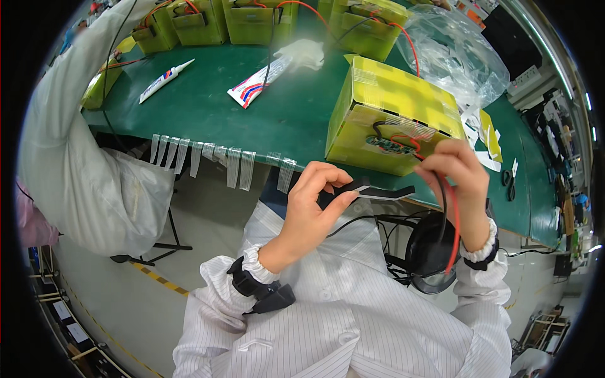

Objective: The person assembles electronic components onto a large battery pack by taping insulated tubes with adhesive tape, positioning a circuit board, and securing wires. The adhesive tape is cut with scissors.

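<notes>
My left hand [313,205] pinches a flat black strip [372,189] between thumb and fingers, just below the table edge. My right hand [459,179] grips a red wire and a black wire [449,217] that run up to the front of a yellow-green wrapped block [391,101] at the table's near edge. The wires hang down past my right wrist. The block is bound with clear tape.
Clear tape strips [208,160] hang in a row from the green table's [214,107] front edge. Two glue tubes [165,80] lie on it, with several more yellow-green blocks [252,22] at the back and a plastic bag [454,57]. A person in a white coat [82,157] leans at left.
</notes>
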`<state>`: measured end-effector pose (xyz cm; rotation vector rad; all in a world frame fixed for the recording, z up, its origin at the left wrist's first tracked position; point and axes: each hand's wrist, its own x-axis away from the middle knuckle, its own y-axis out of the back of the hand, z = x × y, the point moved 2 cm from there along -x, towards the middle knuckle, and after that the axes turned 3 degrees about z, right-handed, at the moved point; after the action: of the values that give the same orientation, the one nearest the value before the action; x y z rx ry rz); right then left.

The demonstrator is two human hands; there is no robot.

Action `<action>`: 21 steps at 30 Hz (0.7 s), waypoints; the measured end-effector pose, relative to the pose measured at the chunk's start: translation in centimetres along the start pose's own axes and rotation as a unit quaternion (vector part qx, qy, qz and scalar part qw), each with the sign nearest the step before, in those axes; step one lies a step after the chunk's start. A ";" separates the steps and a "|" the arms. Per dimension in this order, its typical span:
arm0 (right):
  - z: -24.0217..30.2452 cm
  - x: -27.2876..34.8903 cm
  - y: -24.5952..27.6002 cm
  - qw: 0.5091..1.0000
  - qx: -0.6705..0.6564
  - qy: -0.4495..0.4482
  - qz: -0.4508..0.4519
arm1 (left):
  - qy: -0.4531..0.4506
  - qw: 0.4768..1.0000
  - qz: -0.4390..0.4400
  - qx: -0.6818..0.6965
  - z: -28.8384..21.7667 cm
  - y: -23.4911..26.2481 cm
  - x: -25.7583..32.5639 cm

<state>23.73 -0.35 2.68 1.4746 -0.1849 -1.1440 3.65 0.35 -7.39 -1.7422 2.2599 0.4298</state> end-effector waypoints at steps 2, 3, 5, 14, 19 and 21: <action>1.0 -1.2 0.7 0.996 -0.038 -0.079 0.002 | -0.004 1.000 0.002 0.007 -0.1 -0.3 -0.3; 1.0 -1.5 0.9 0.967 -0.172 -0.186 -0.022 | -0.008 1.000 -0.001 0.020 -0.2 -0.4 -0.5; 1.3 -2.3 1.2 0.909 -0.308 -0.273 -0.064 | -0.017 0.999 -0.010 0.045 -0.1 -1.0 -0.9; 0.6 -3.8 1.7 0.942 -0.247 -0.215 -0.076 | -0.028 0.990 -0.113 0.077 0.2 -2.5 -2.8; 0.7 -3.8 2.3 0.948 -0.240 -0.182 -0.100 | -0.062 0.990 -0.120 0.029 0.3 -2.2 -3.4; 0.8 -3.7 2.3 0.947 -0.248 -0.176 -0.099 | -0.070 0.990 -0.118 0.013 0.4 -2.1 -3.4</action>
<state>22.43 0.97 6.71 0.8499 0.0116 -1.4875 6.54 3.08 -6.60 -1.8746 1.9258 0.4537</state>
